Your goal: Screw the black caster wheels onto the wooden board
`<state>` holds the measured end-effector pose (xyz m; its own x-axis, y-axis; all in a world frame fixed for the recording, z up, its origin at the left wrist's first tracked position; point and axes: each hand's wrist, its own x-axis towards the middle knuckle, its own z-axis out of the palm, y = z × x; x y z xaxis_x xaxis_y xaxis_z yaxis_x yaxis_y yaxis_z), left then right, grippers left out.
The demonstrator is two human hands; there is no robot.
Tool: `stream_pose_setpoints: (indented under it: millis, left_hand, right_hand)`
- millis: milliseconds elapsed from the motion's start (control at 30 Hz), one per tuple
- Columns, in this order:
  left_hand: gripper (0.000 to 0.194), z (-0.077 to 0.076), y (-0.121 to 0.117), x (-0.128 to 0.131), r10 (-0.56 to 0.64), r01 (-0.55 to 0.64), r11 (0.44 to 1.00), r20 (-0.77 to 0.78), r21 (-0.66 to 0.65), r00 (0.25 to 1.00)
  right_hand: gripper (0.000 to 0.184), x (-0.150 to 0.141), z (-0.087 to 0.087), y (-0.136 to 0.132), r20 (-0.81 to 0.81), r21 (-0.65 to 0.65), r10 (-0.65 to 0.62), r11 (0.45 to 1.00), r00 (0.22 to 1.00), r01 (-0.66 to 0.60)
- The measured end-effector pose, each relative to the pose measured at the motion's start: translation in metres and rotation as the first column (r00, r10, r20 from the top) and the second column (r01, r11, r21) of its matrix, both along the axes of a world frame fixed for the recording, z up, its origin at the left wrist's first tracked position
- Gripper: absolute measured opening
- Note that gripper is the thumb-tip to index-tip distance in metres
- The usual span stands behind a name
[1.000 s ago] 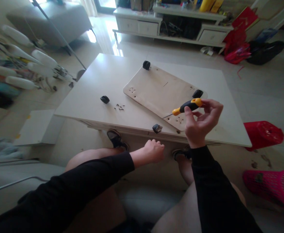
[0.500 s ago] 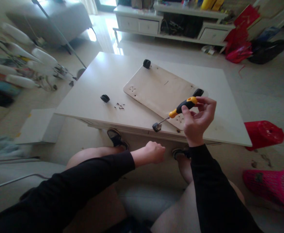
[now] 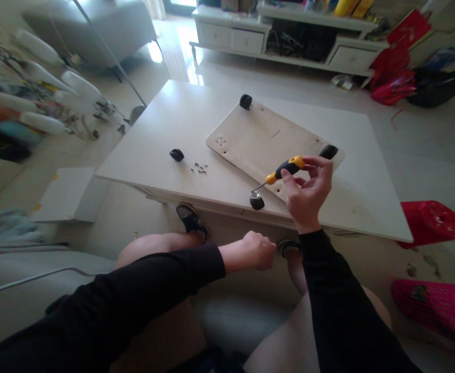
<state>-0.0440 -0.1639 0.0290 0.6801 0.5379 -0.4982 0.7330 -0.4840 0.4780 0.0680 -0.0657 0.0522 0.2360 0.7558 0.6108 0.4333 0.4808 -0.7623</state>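
My right hand (image 3: 310, 192) grips a yellow-and-black screwdriver (image 3: 285, 169) by its handle, the shaft slanting down to the left. Its tip meets the metal plate of a loose black caster wheel (image 3: 257, 201) at the table's front edge. My left hand (image 3: 256, 250) is a fist in front of the table; whatever it may hold is hidden. Behind the screwdriver lies a pale flat board (image 3: 258, 129), with one caster (image 3: 245, 101) at its far corner and another caster (image 3: 329, 151) at its right end. Several small screws (image 3: 201, 169) lie near a second loose caster (image 3: 176, 155).
All this rests on a white table (image 3: 150, 140). A red bin (image 3: 431, 223) stands off its right end, and a pink mesh basket (image 3: 437, 311) is at the lower right. A white box (image 3: 70, 194) is on the floor at left. A low cabinet (image 3: 227, 39) stands behind.
The screwdriver has shifted left relative to the board, with my right hand. The loose caster at its tip has turned, its wheel now toward me. My left hand stays a fist; the whole view shifted slightly.
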Motion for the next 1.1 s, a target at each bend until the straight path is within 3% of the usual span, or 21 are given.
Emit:
stream_pose_setpoints:
  millis: [200,467,767,1100]
  left_hand:
    - [0.035,0.008,-0.005,0.0,-0.059,0.059,0.998,-0.008,0.003,0.998]
    - [0.027,-0.002,-0.009,0.001,-0.014,0.013,0.999,0.046,0.029,0.999]
    - [0.033,0.012,-0.008,-0.008,0.05,-0.052,0.998,0.086,0.019,0.995]
    - [0.035,0.027,-0.004,-0.012,0.029,-0.03,0.999,0.06,0.019,0.998]
  right_hand:
    - [0.038,-0.015,-0.004,0.0,0.034,-0.054,0.046,0.998,0.998,-0.045]
    - [0.037,-0.033,-0.009,-0.001,0.084,-0.071,0.104,0.993,0.991,-0.098]
    - [0.038,-0.045,-0.012,0.004,0.146,-0.072,0.125,0.991,0.981,-0.115]
    - [0.037,-0.058,-0.012,0.005,0.173,-0.063,0.158,0.987,0.972,-0.149]
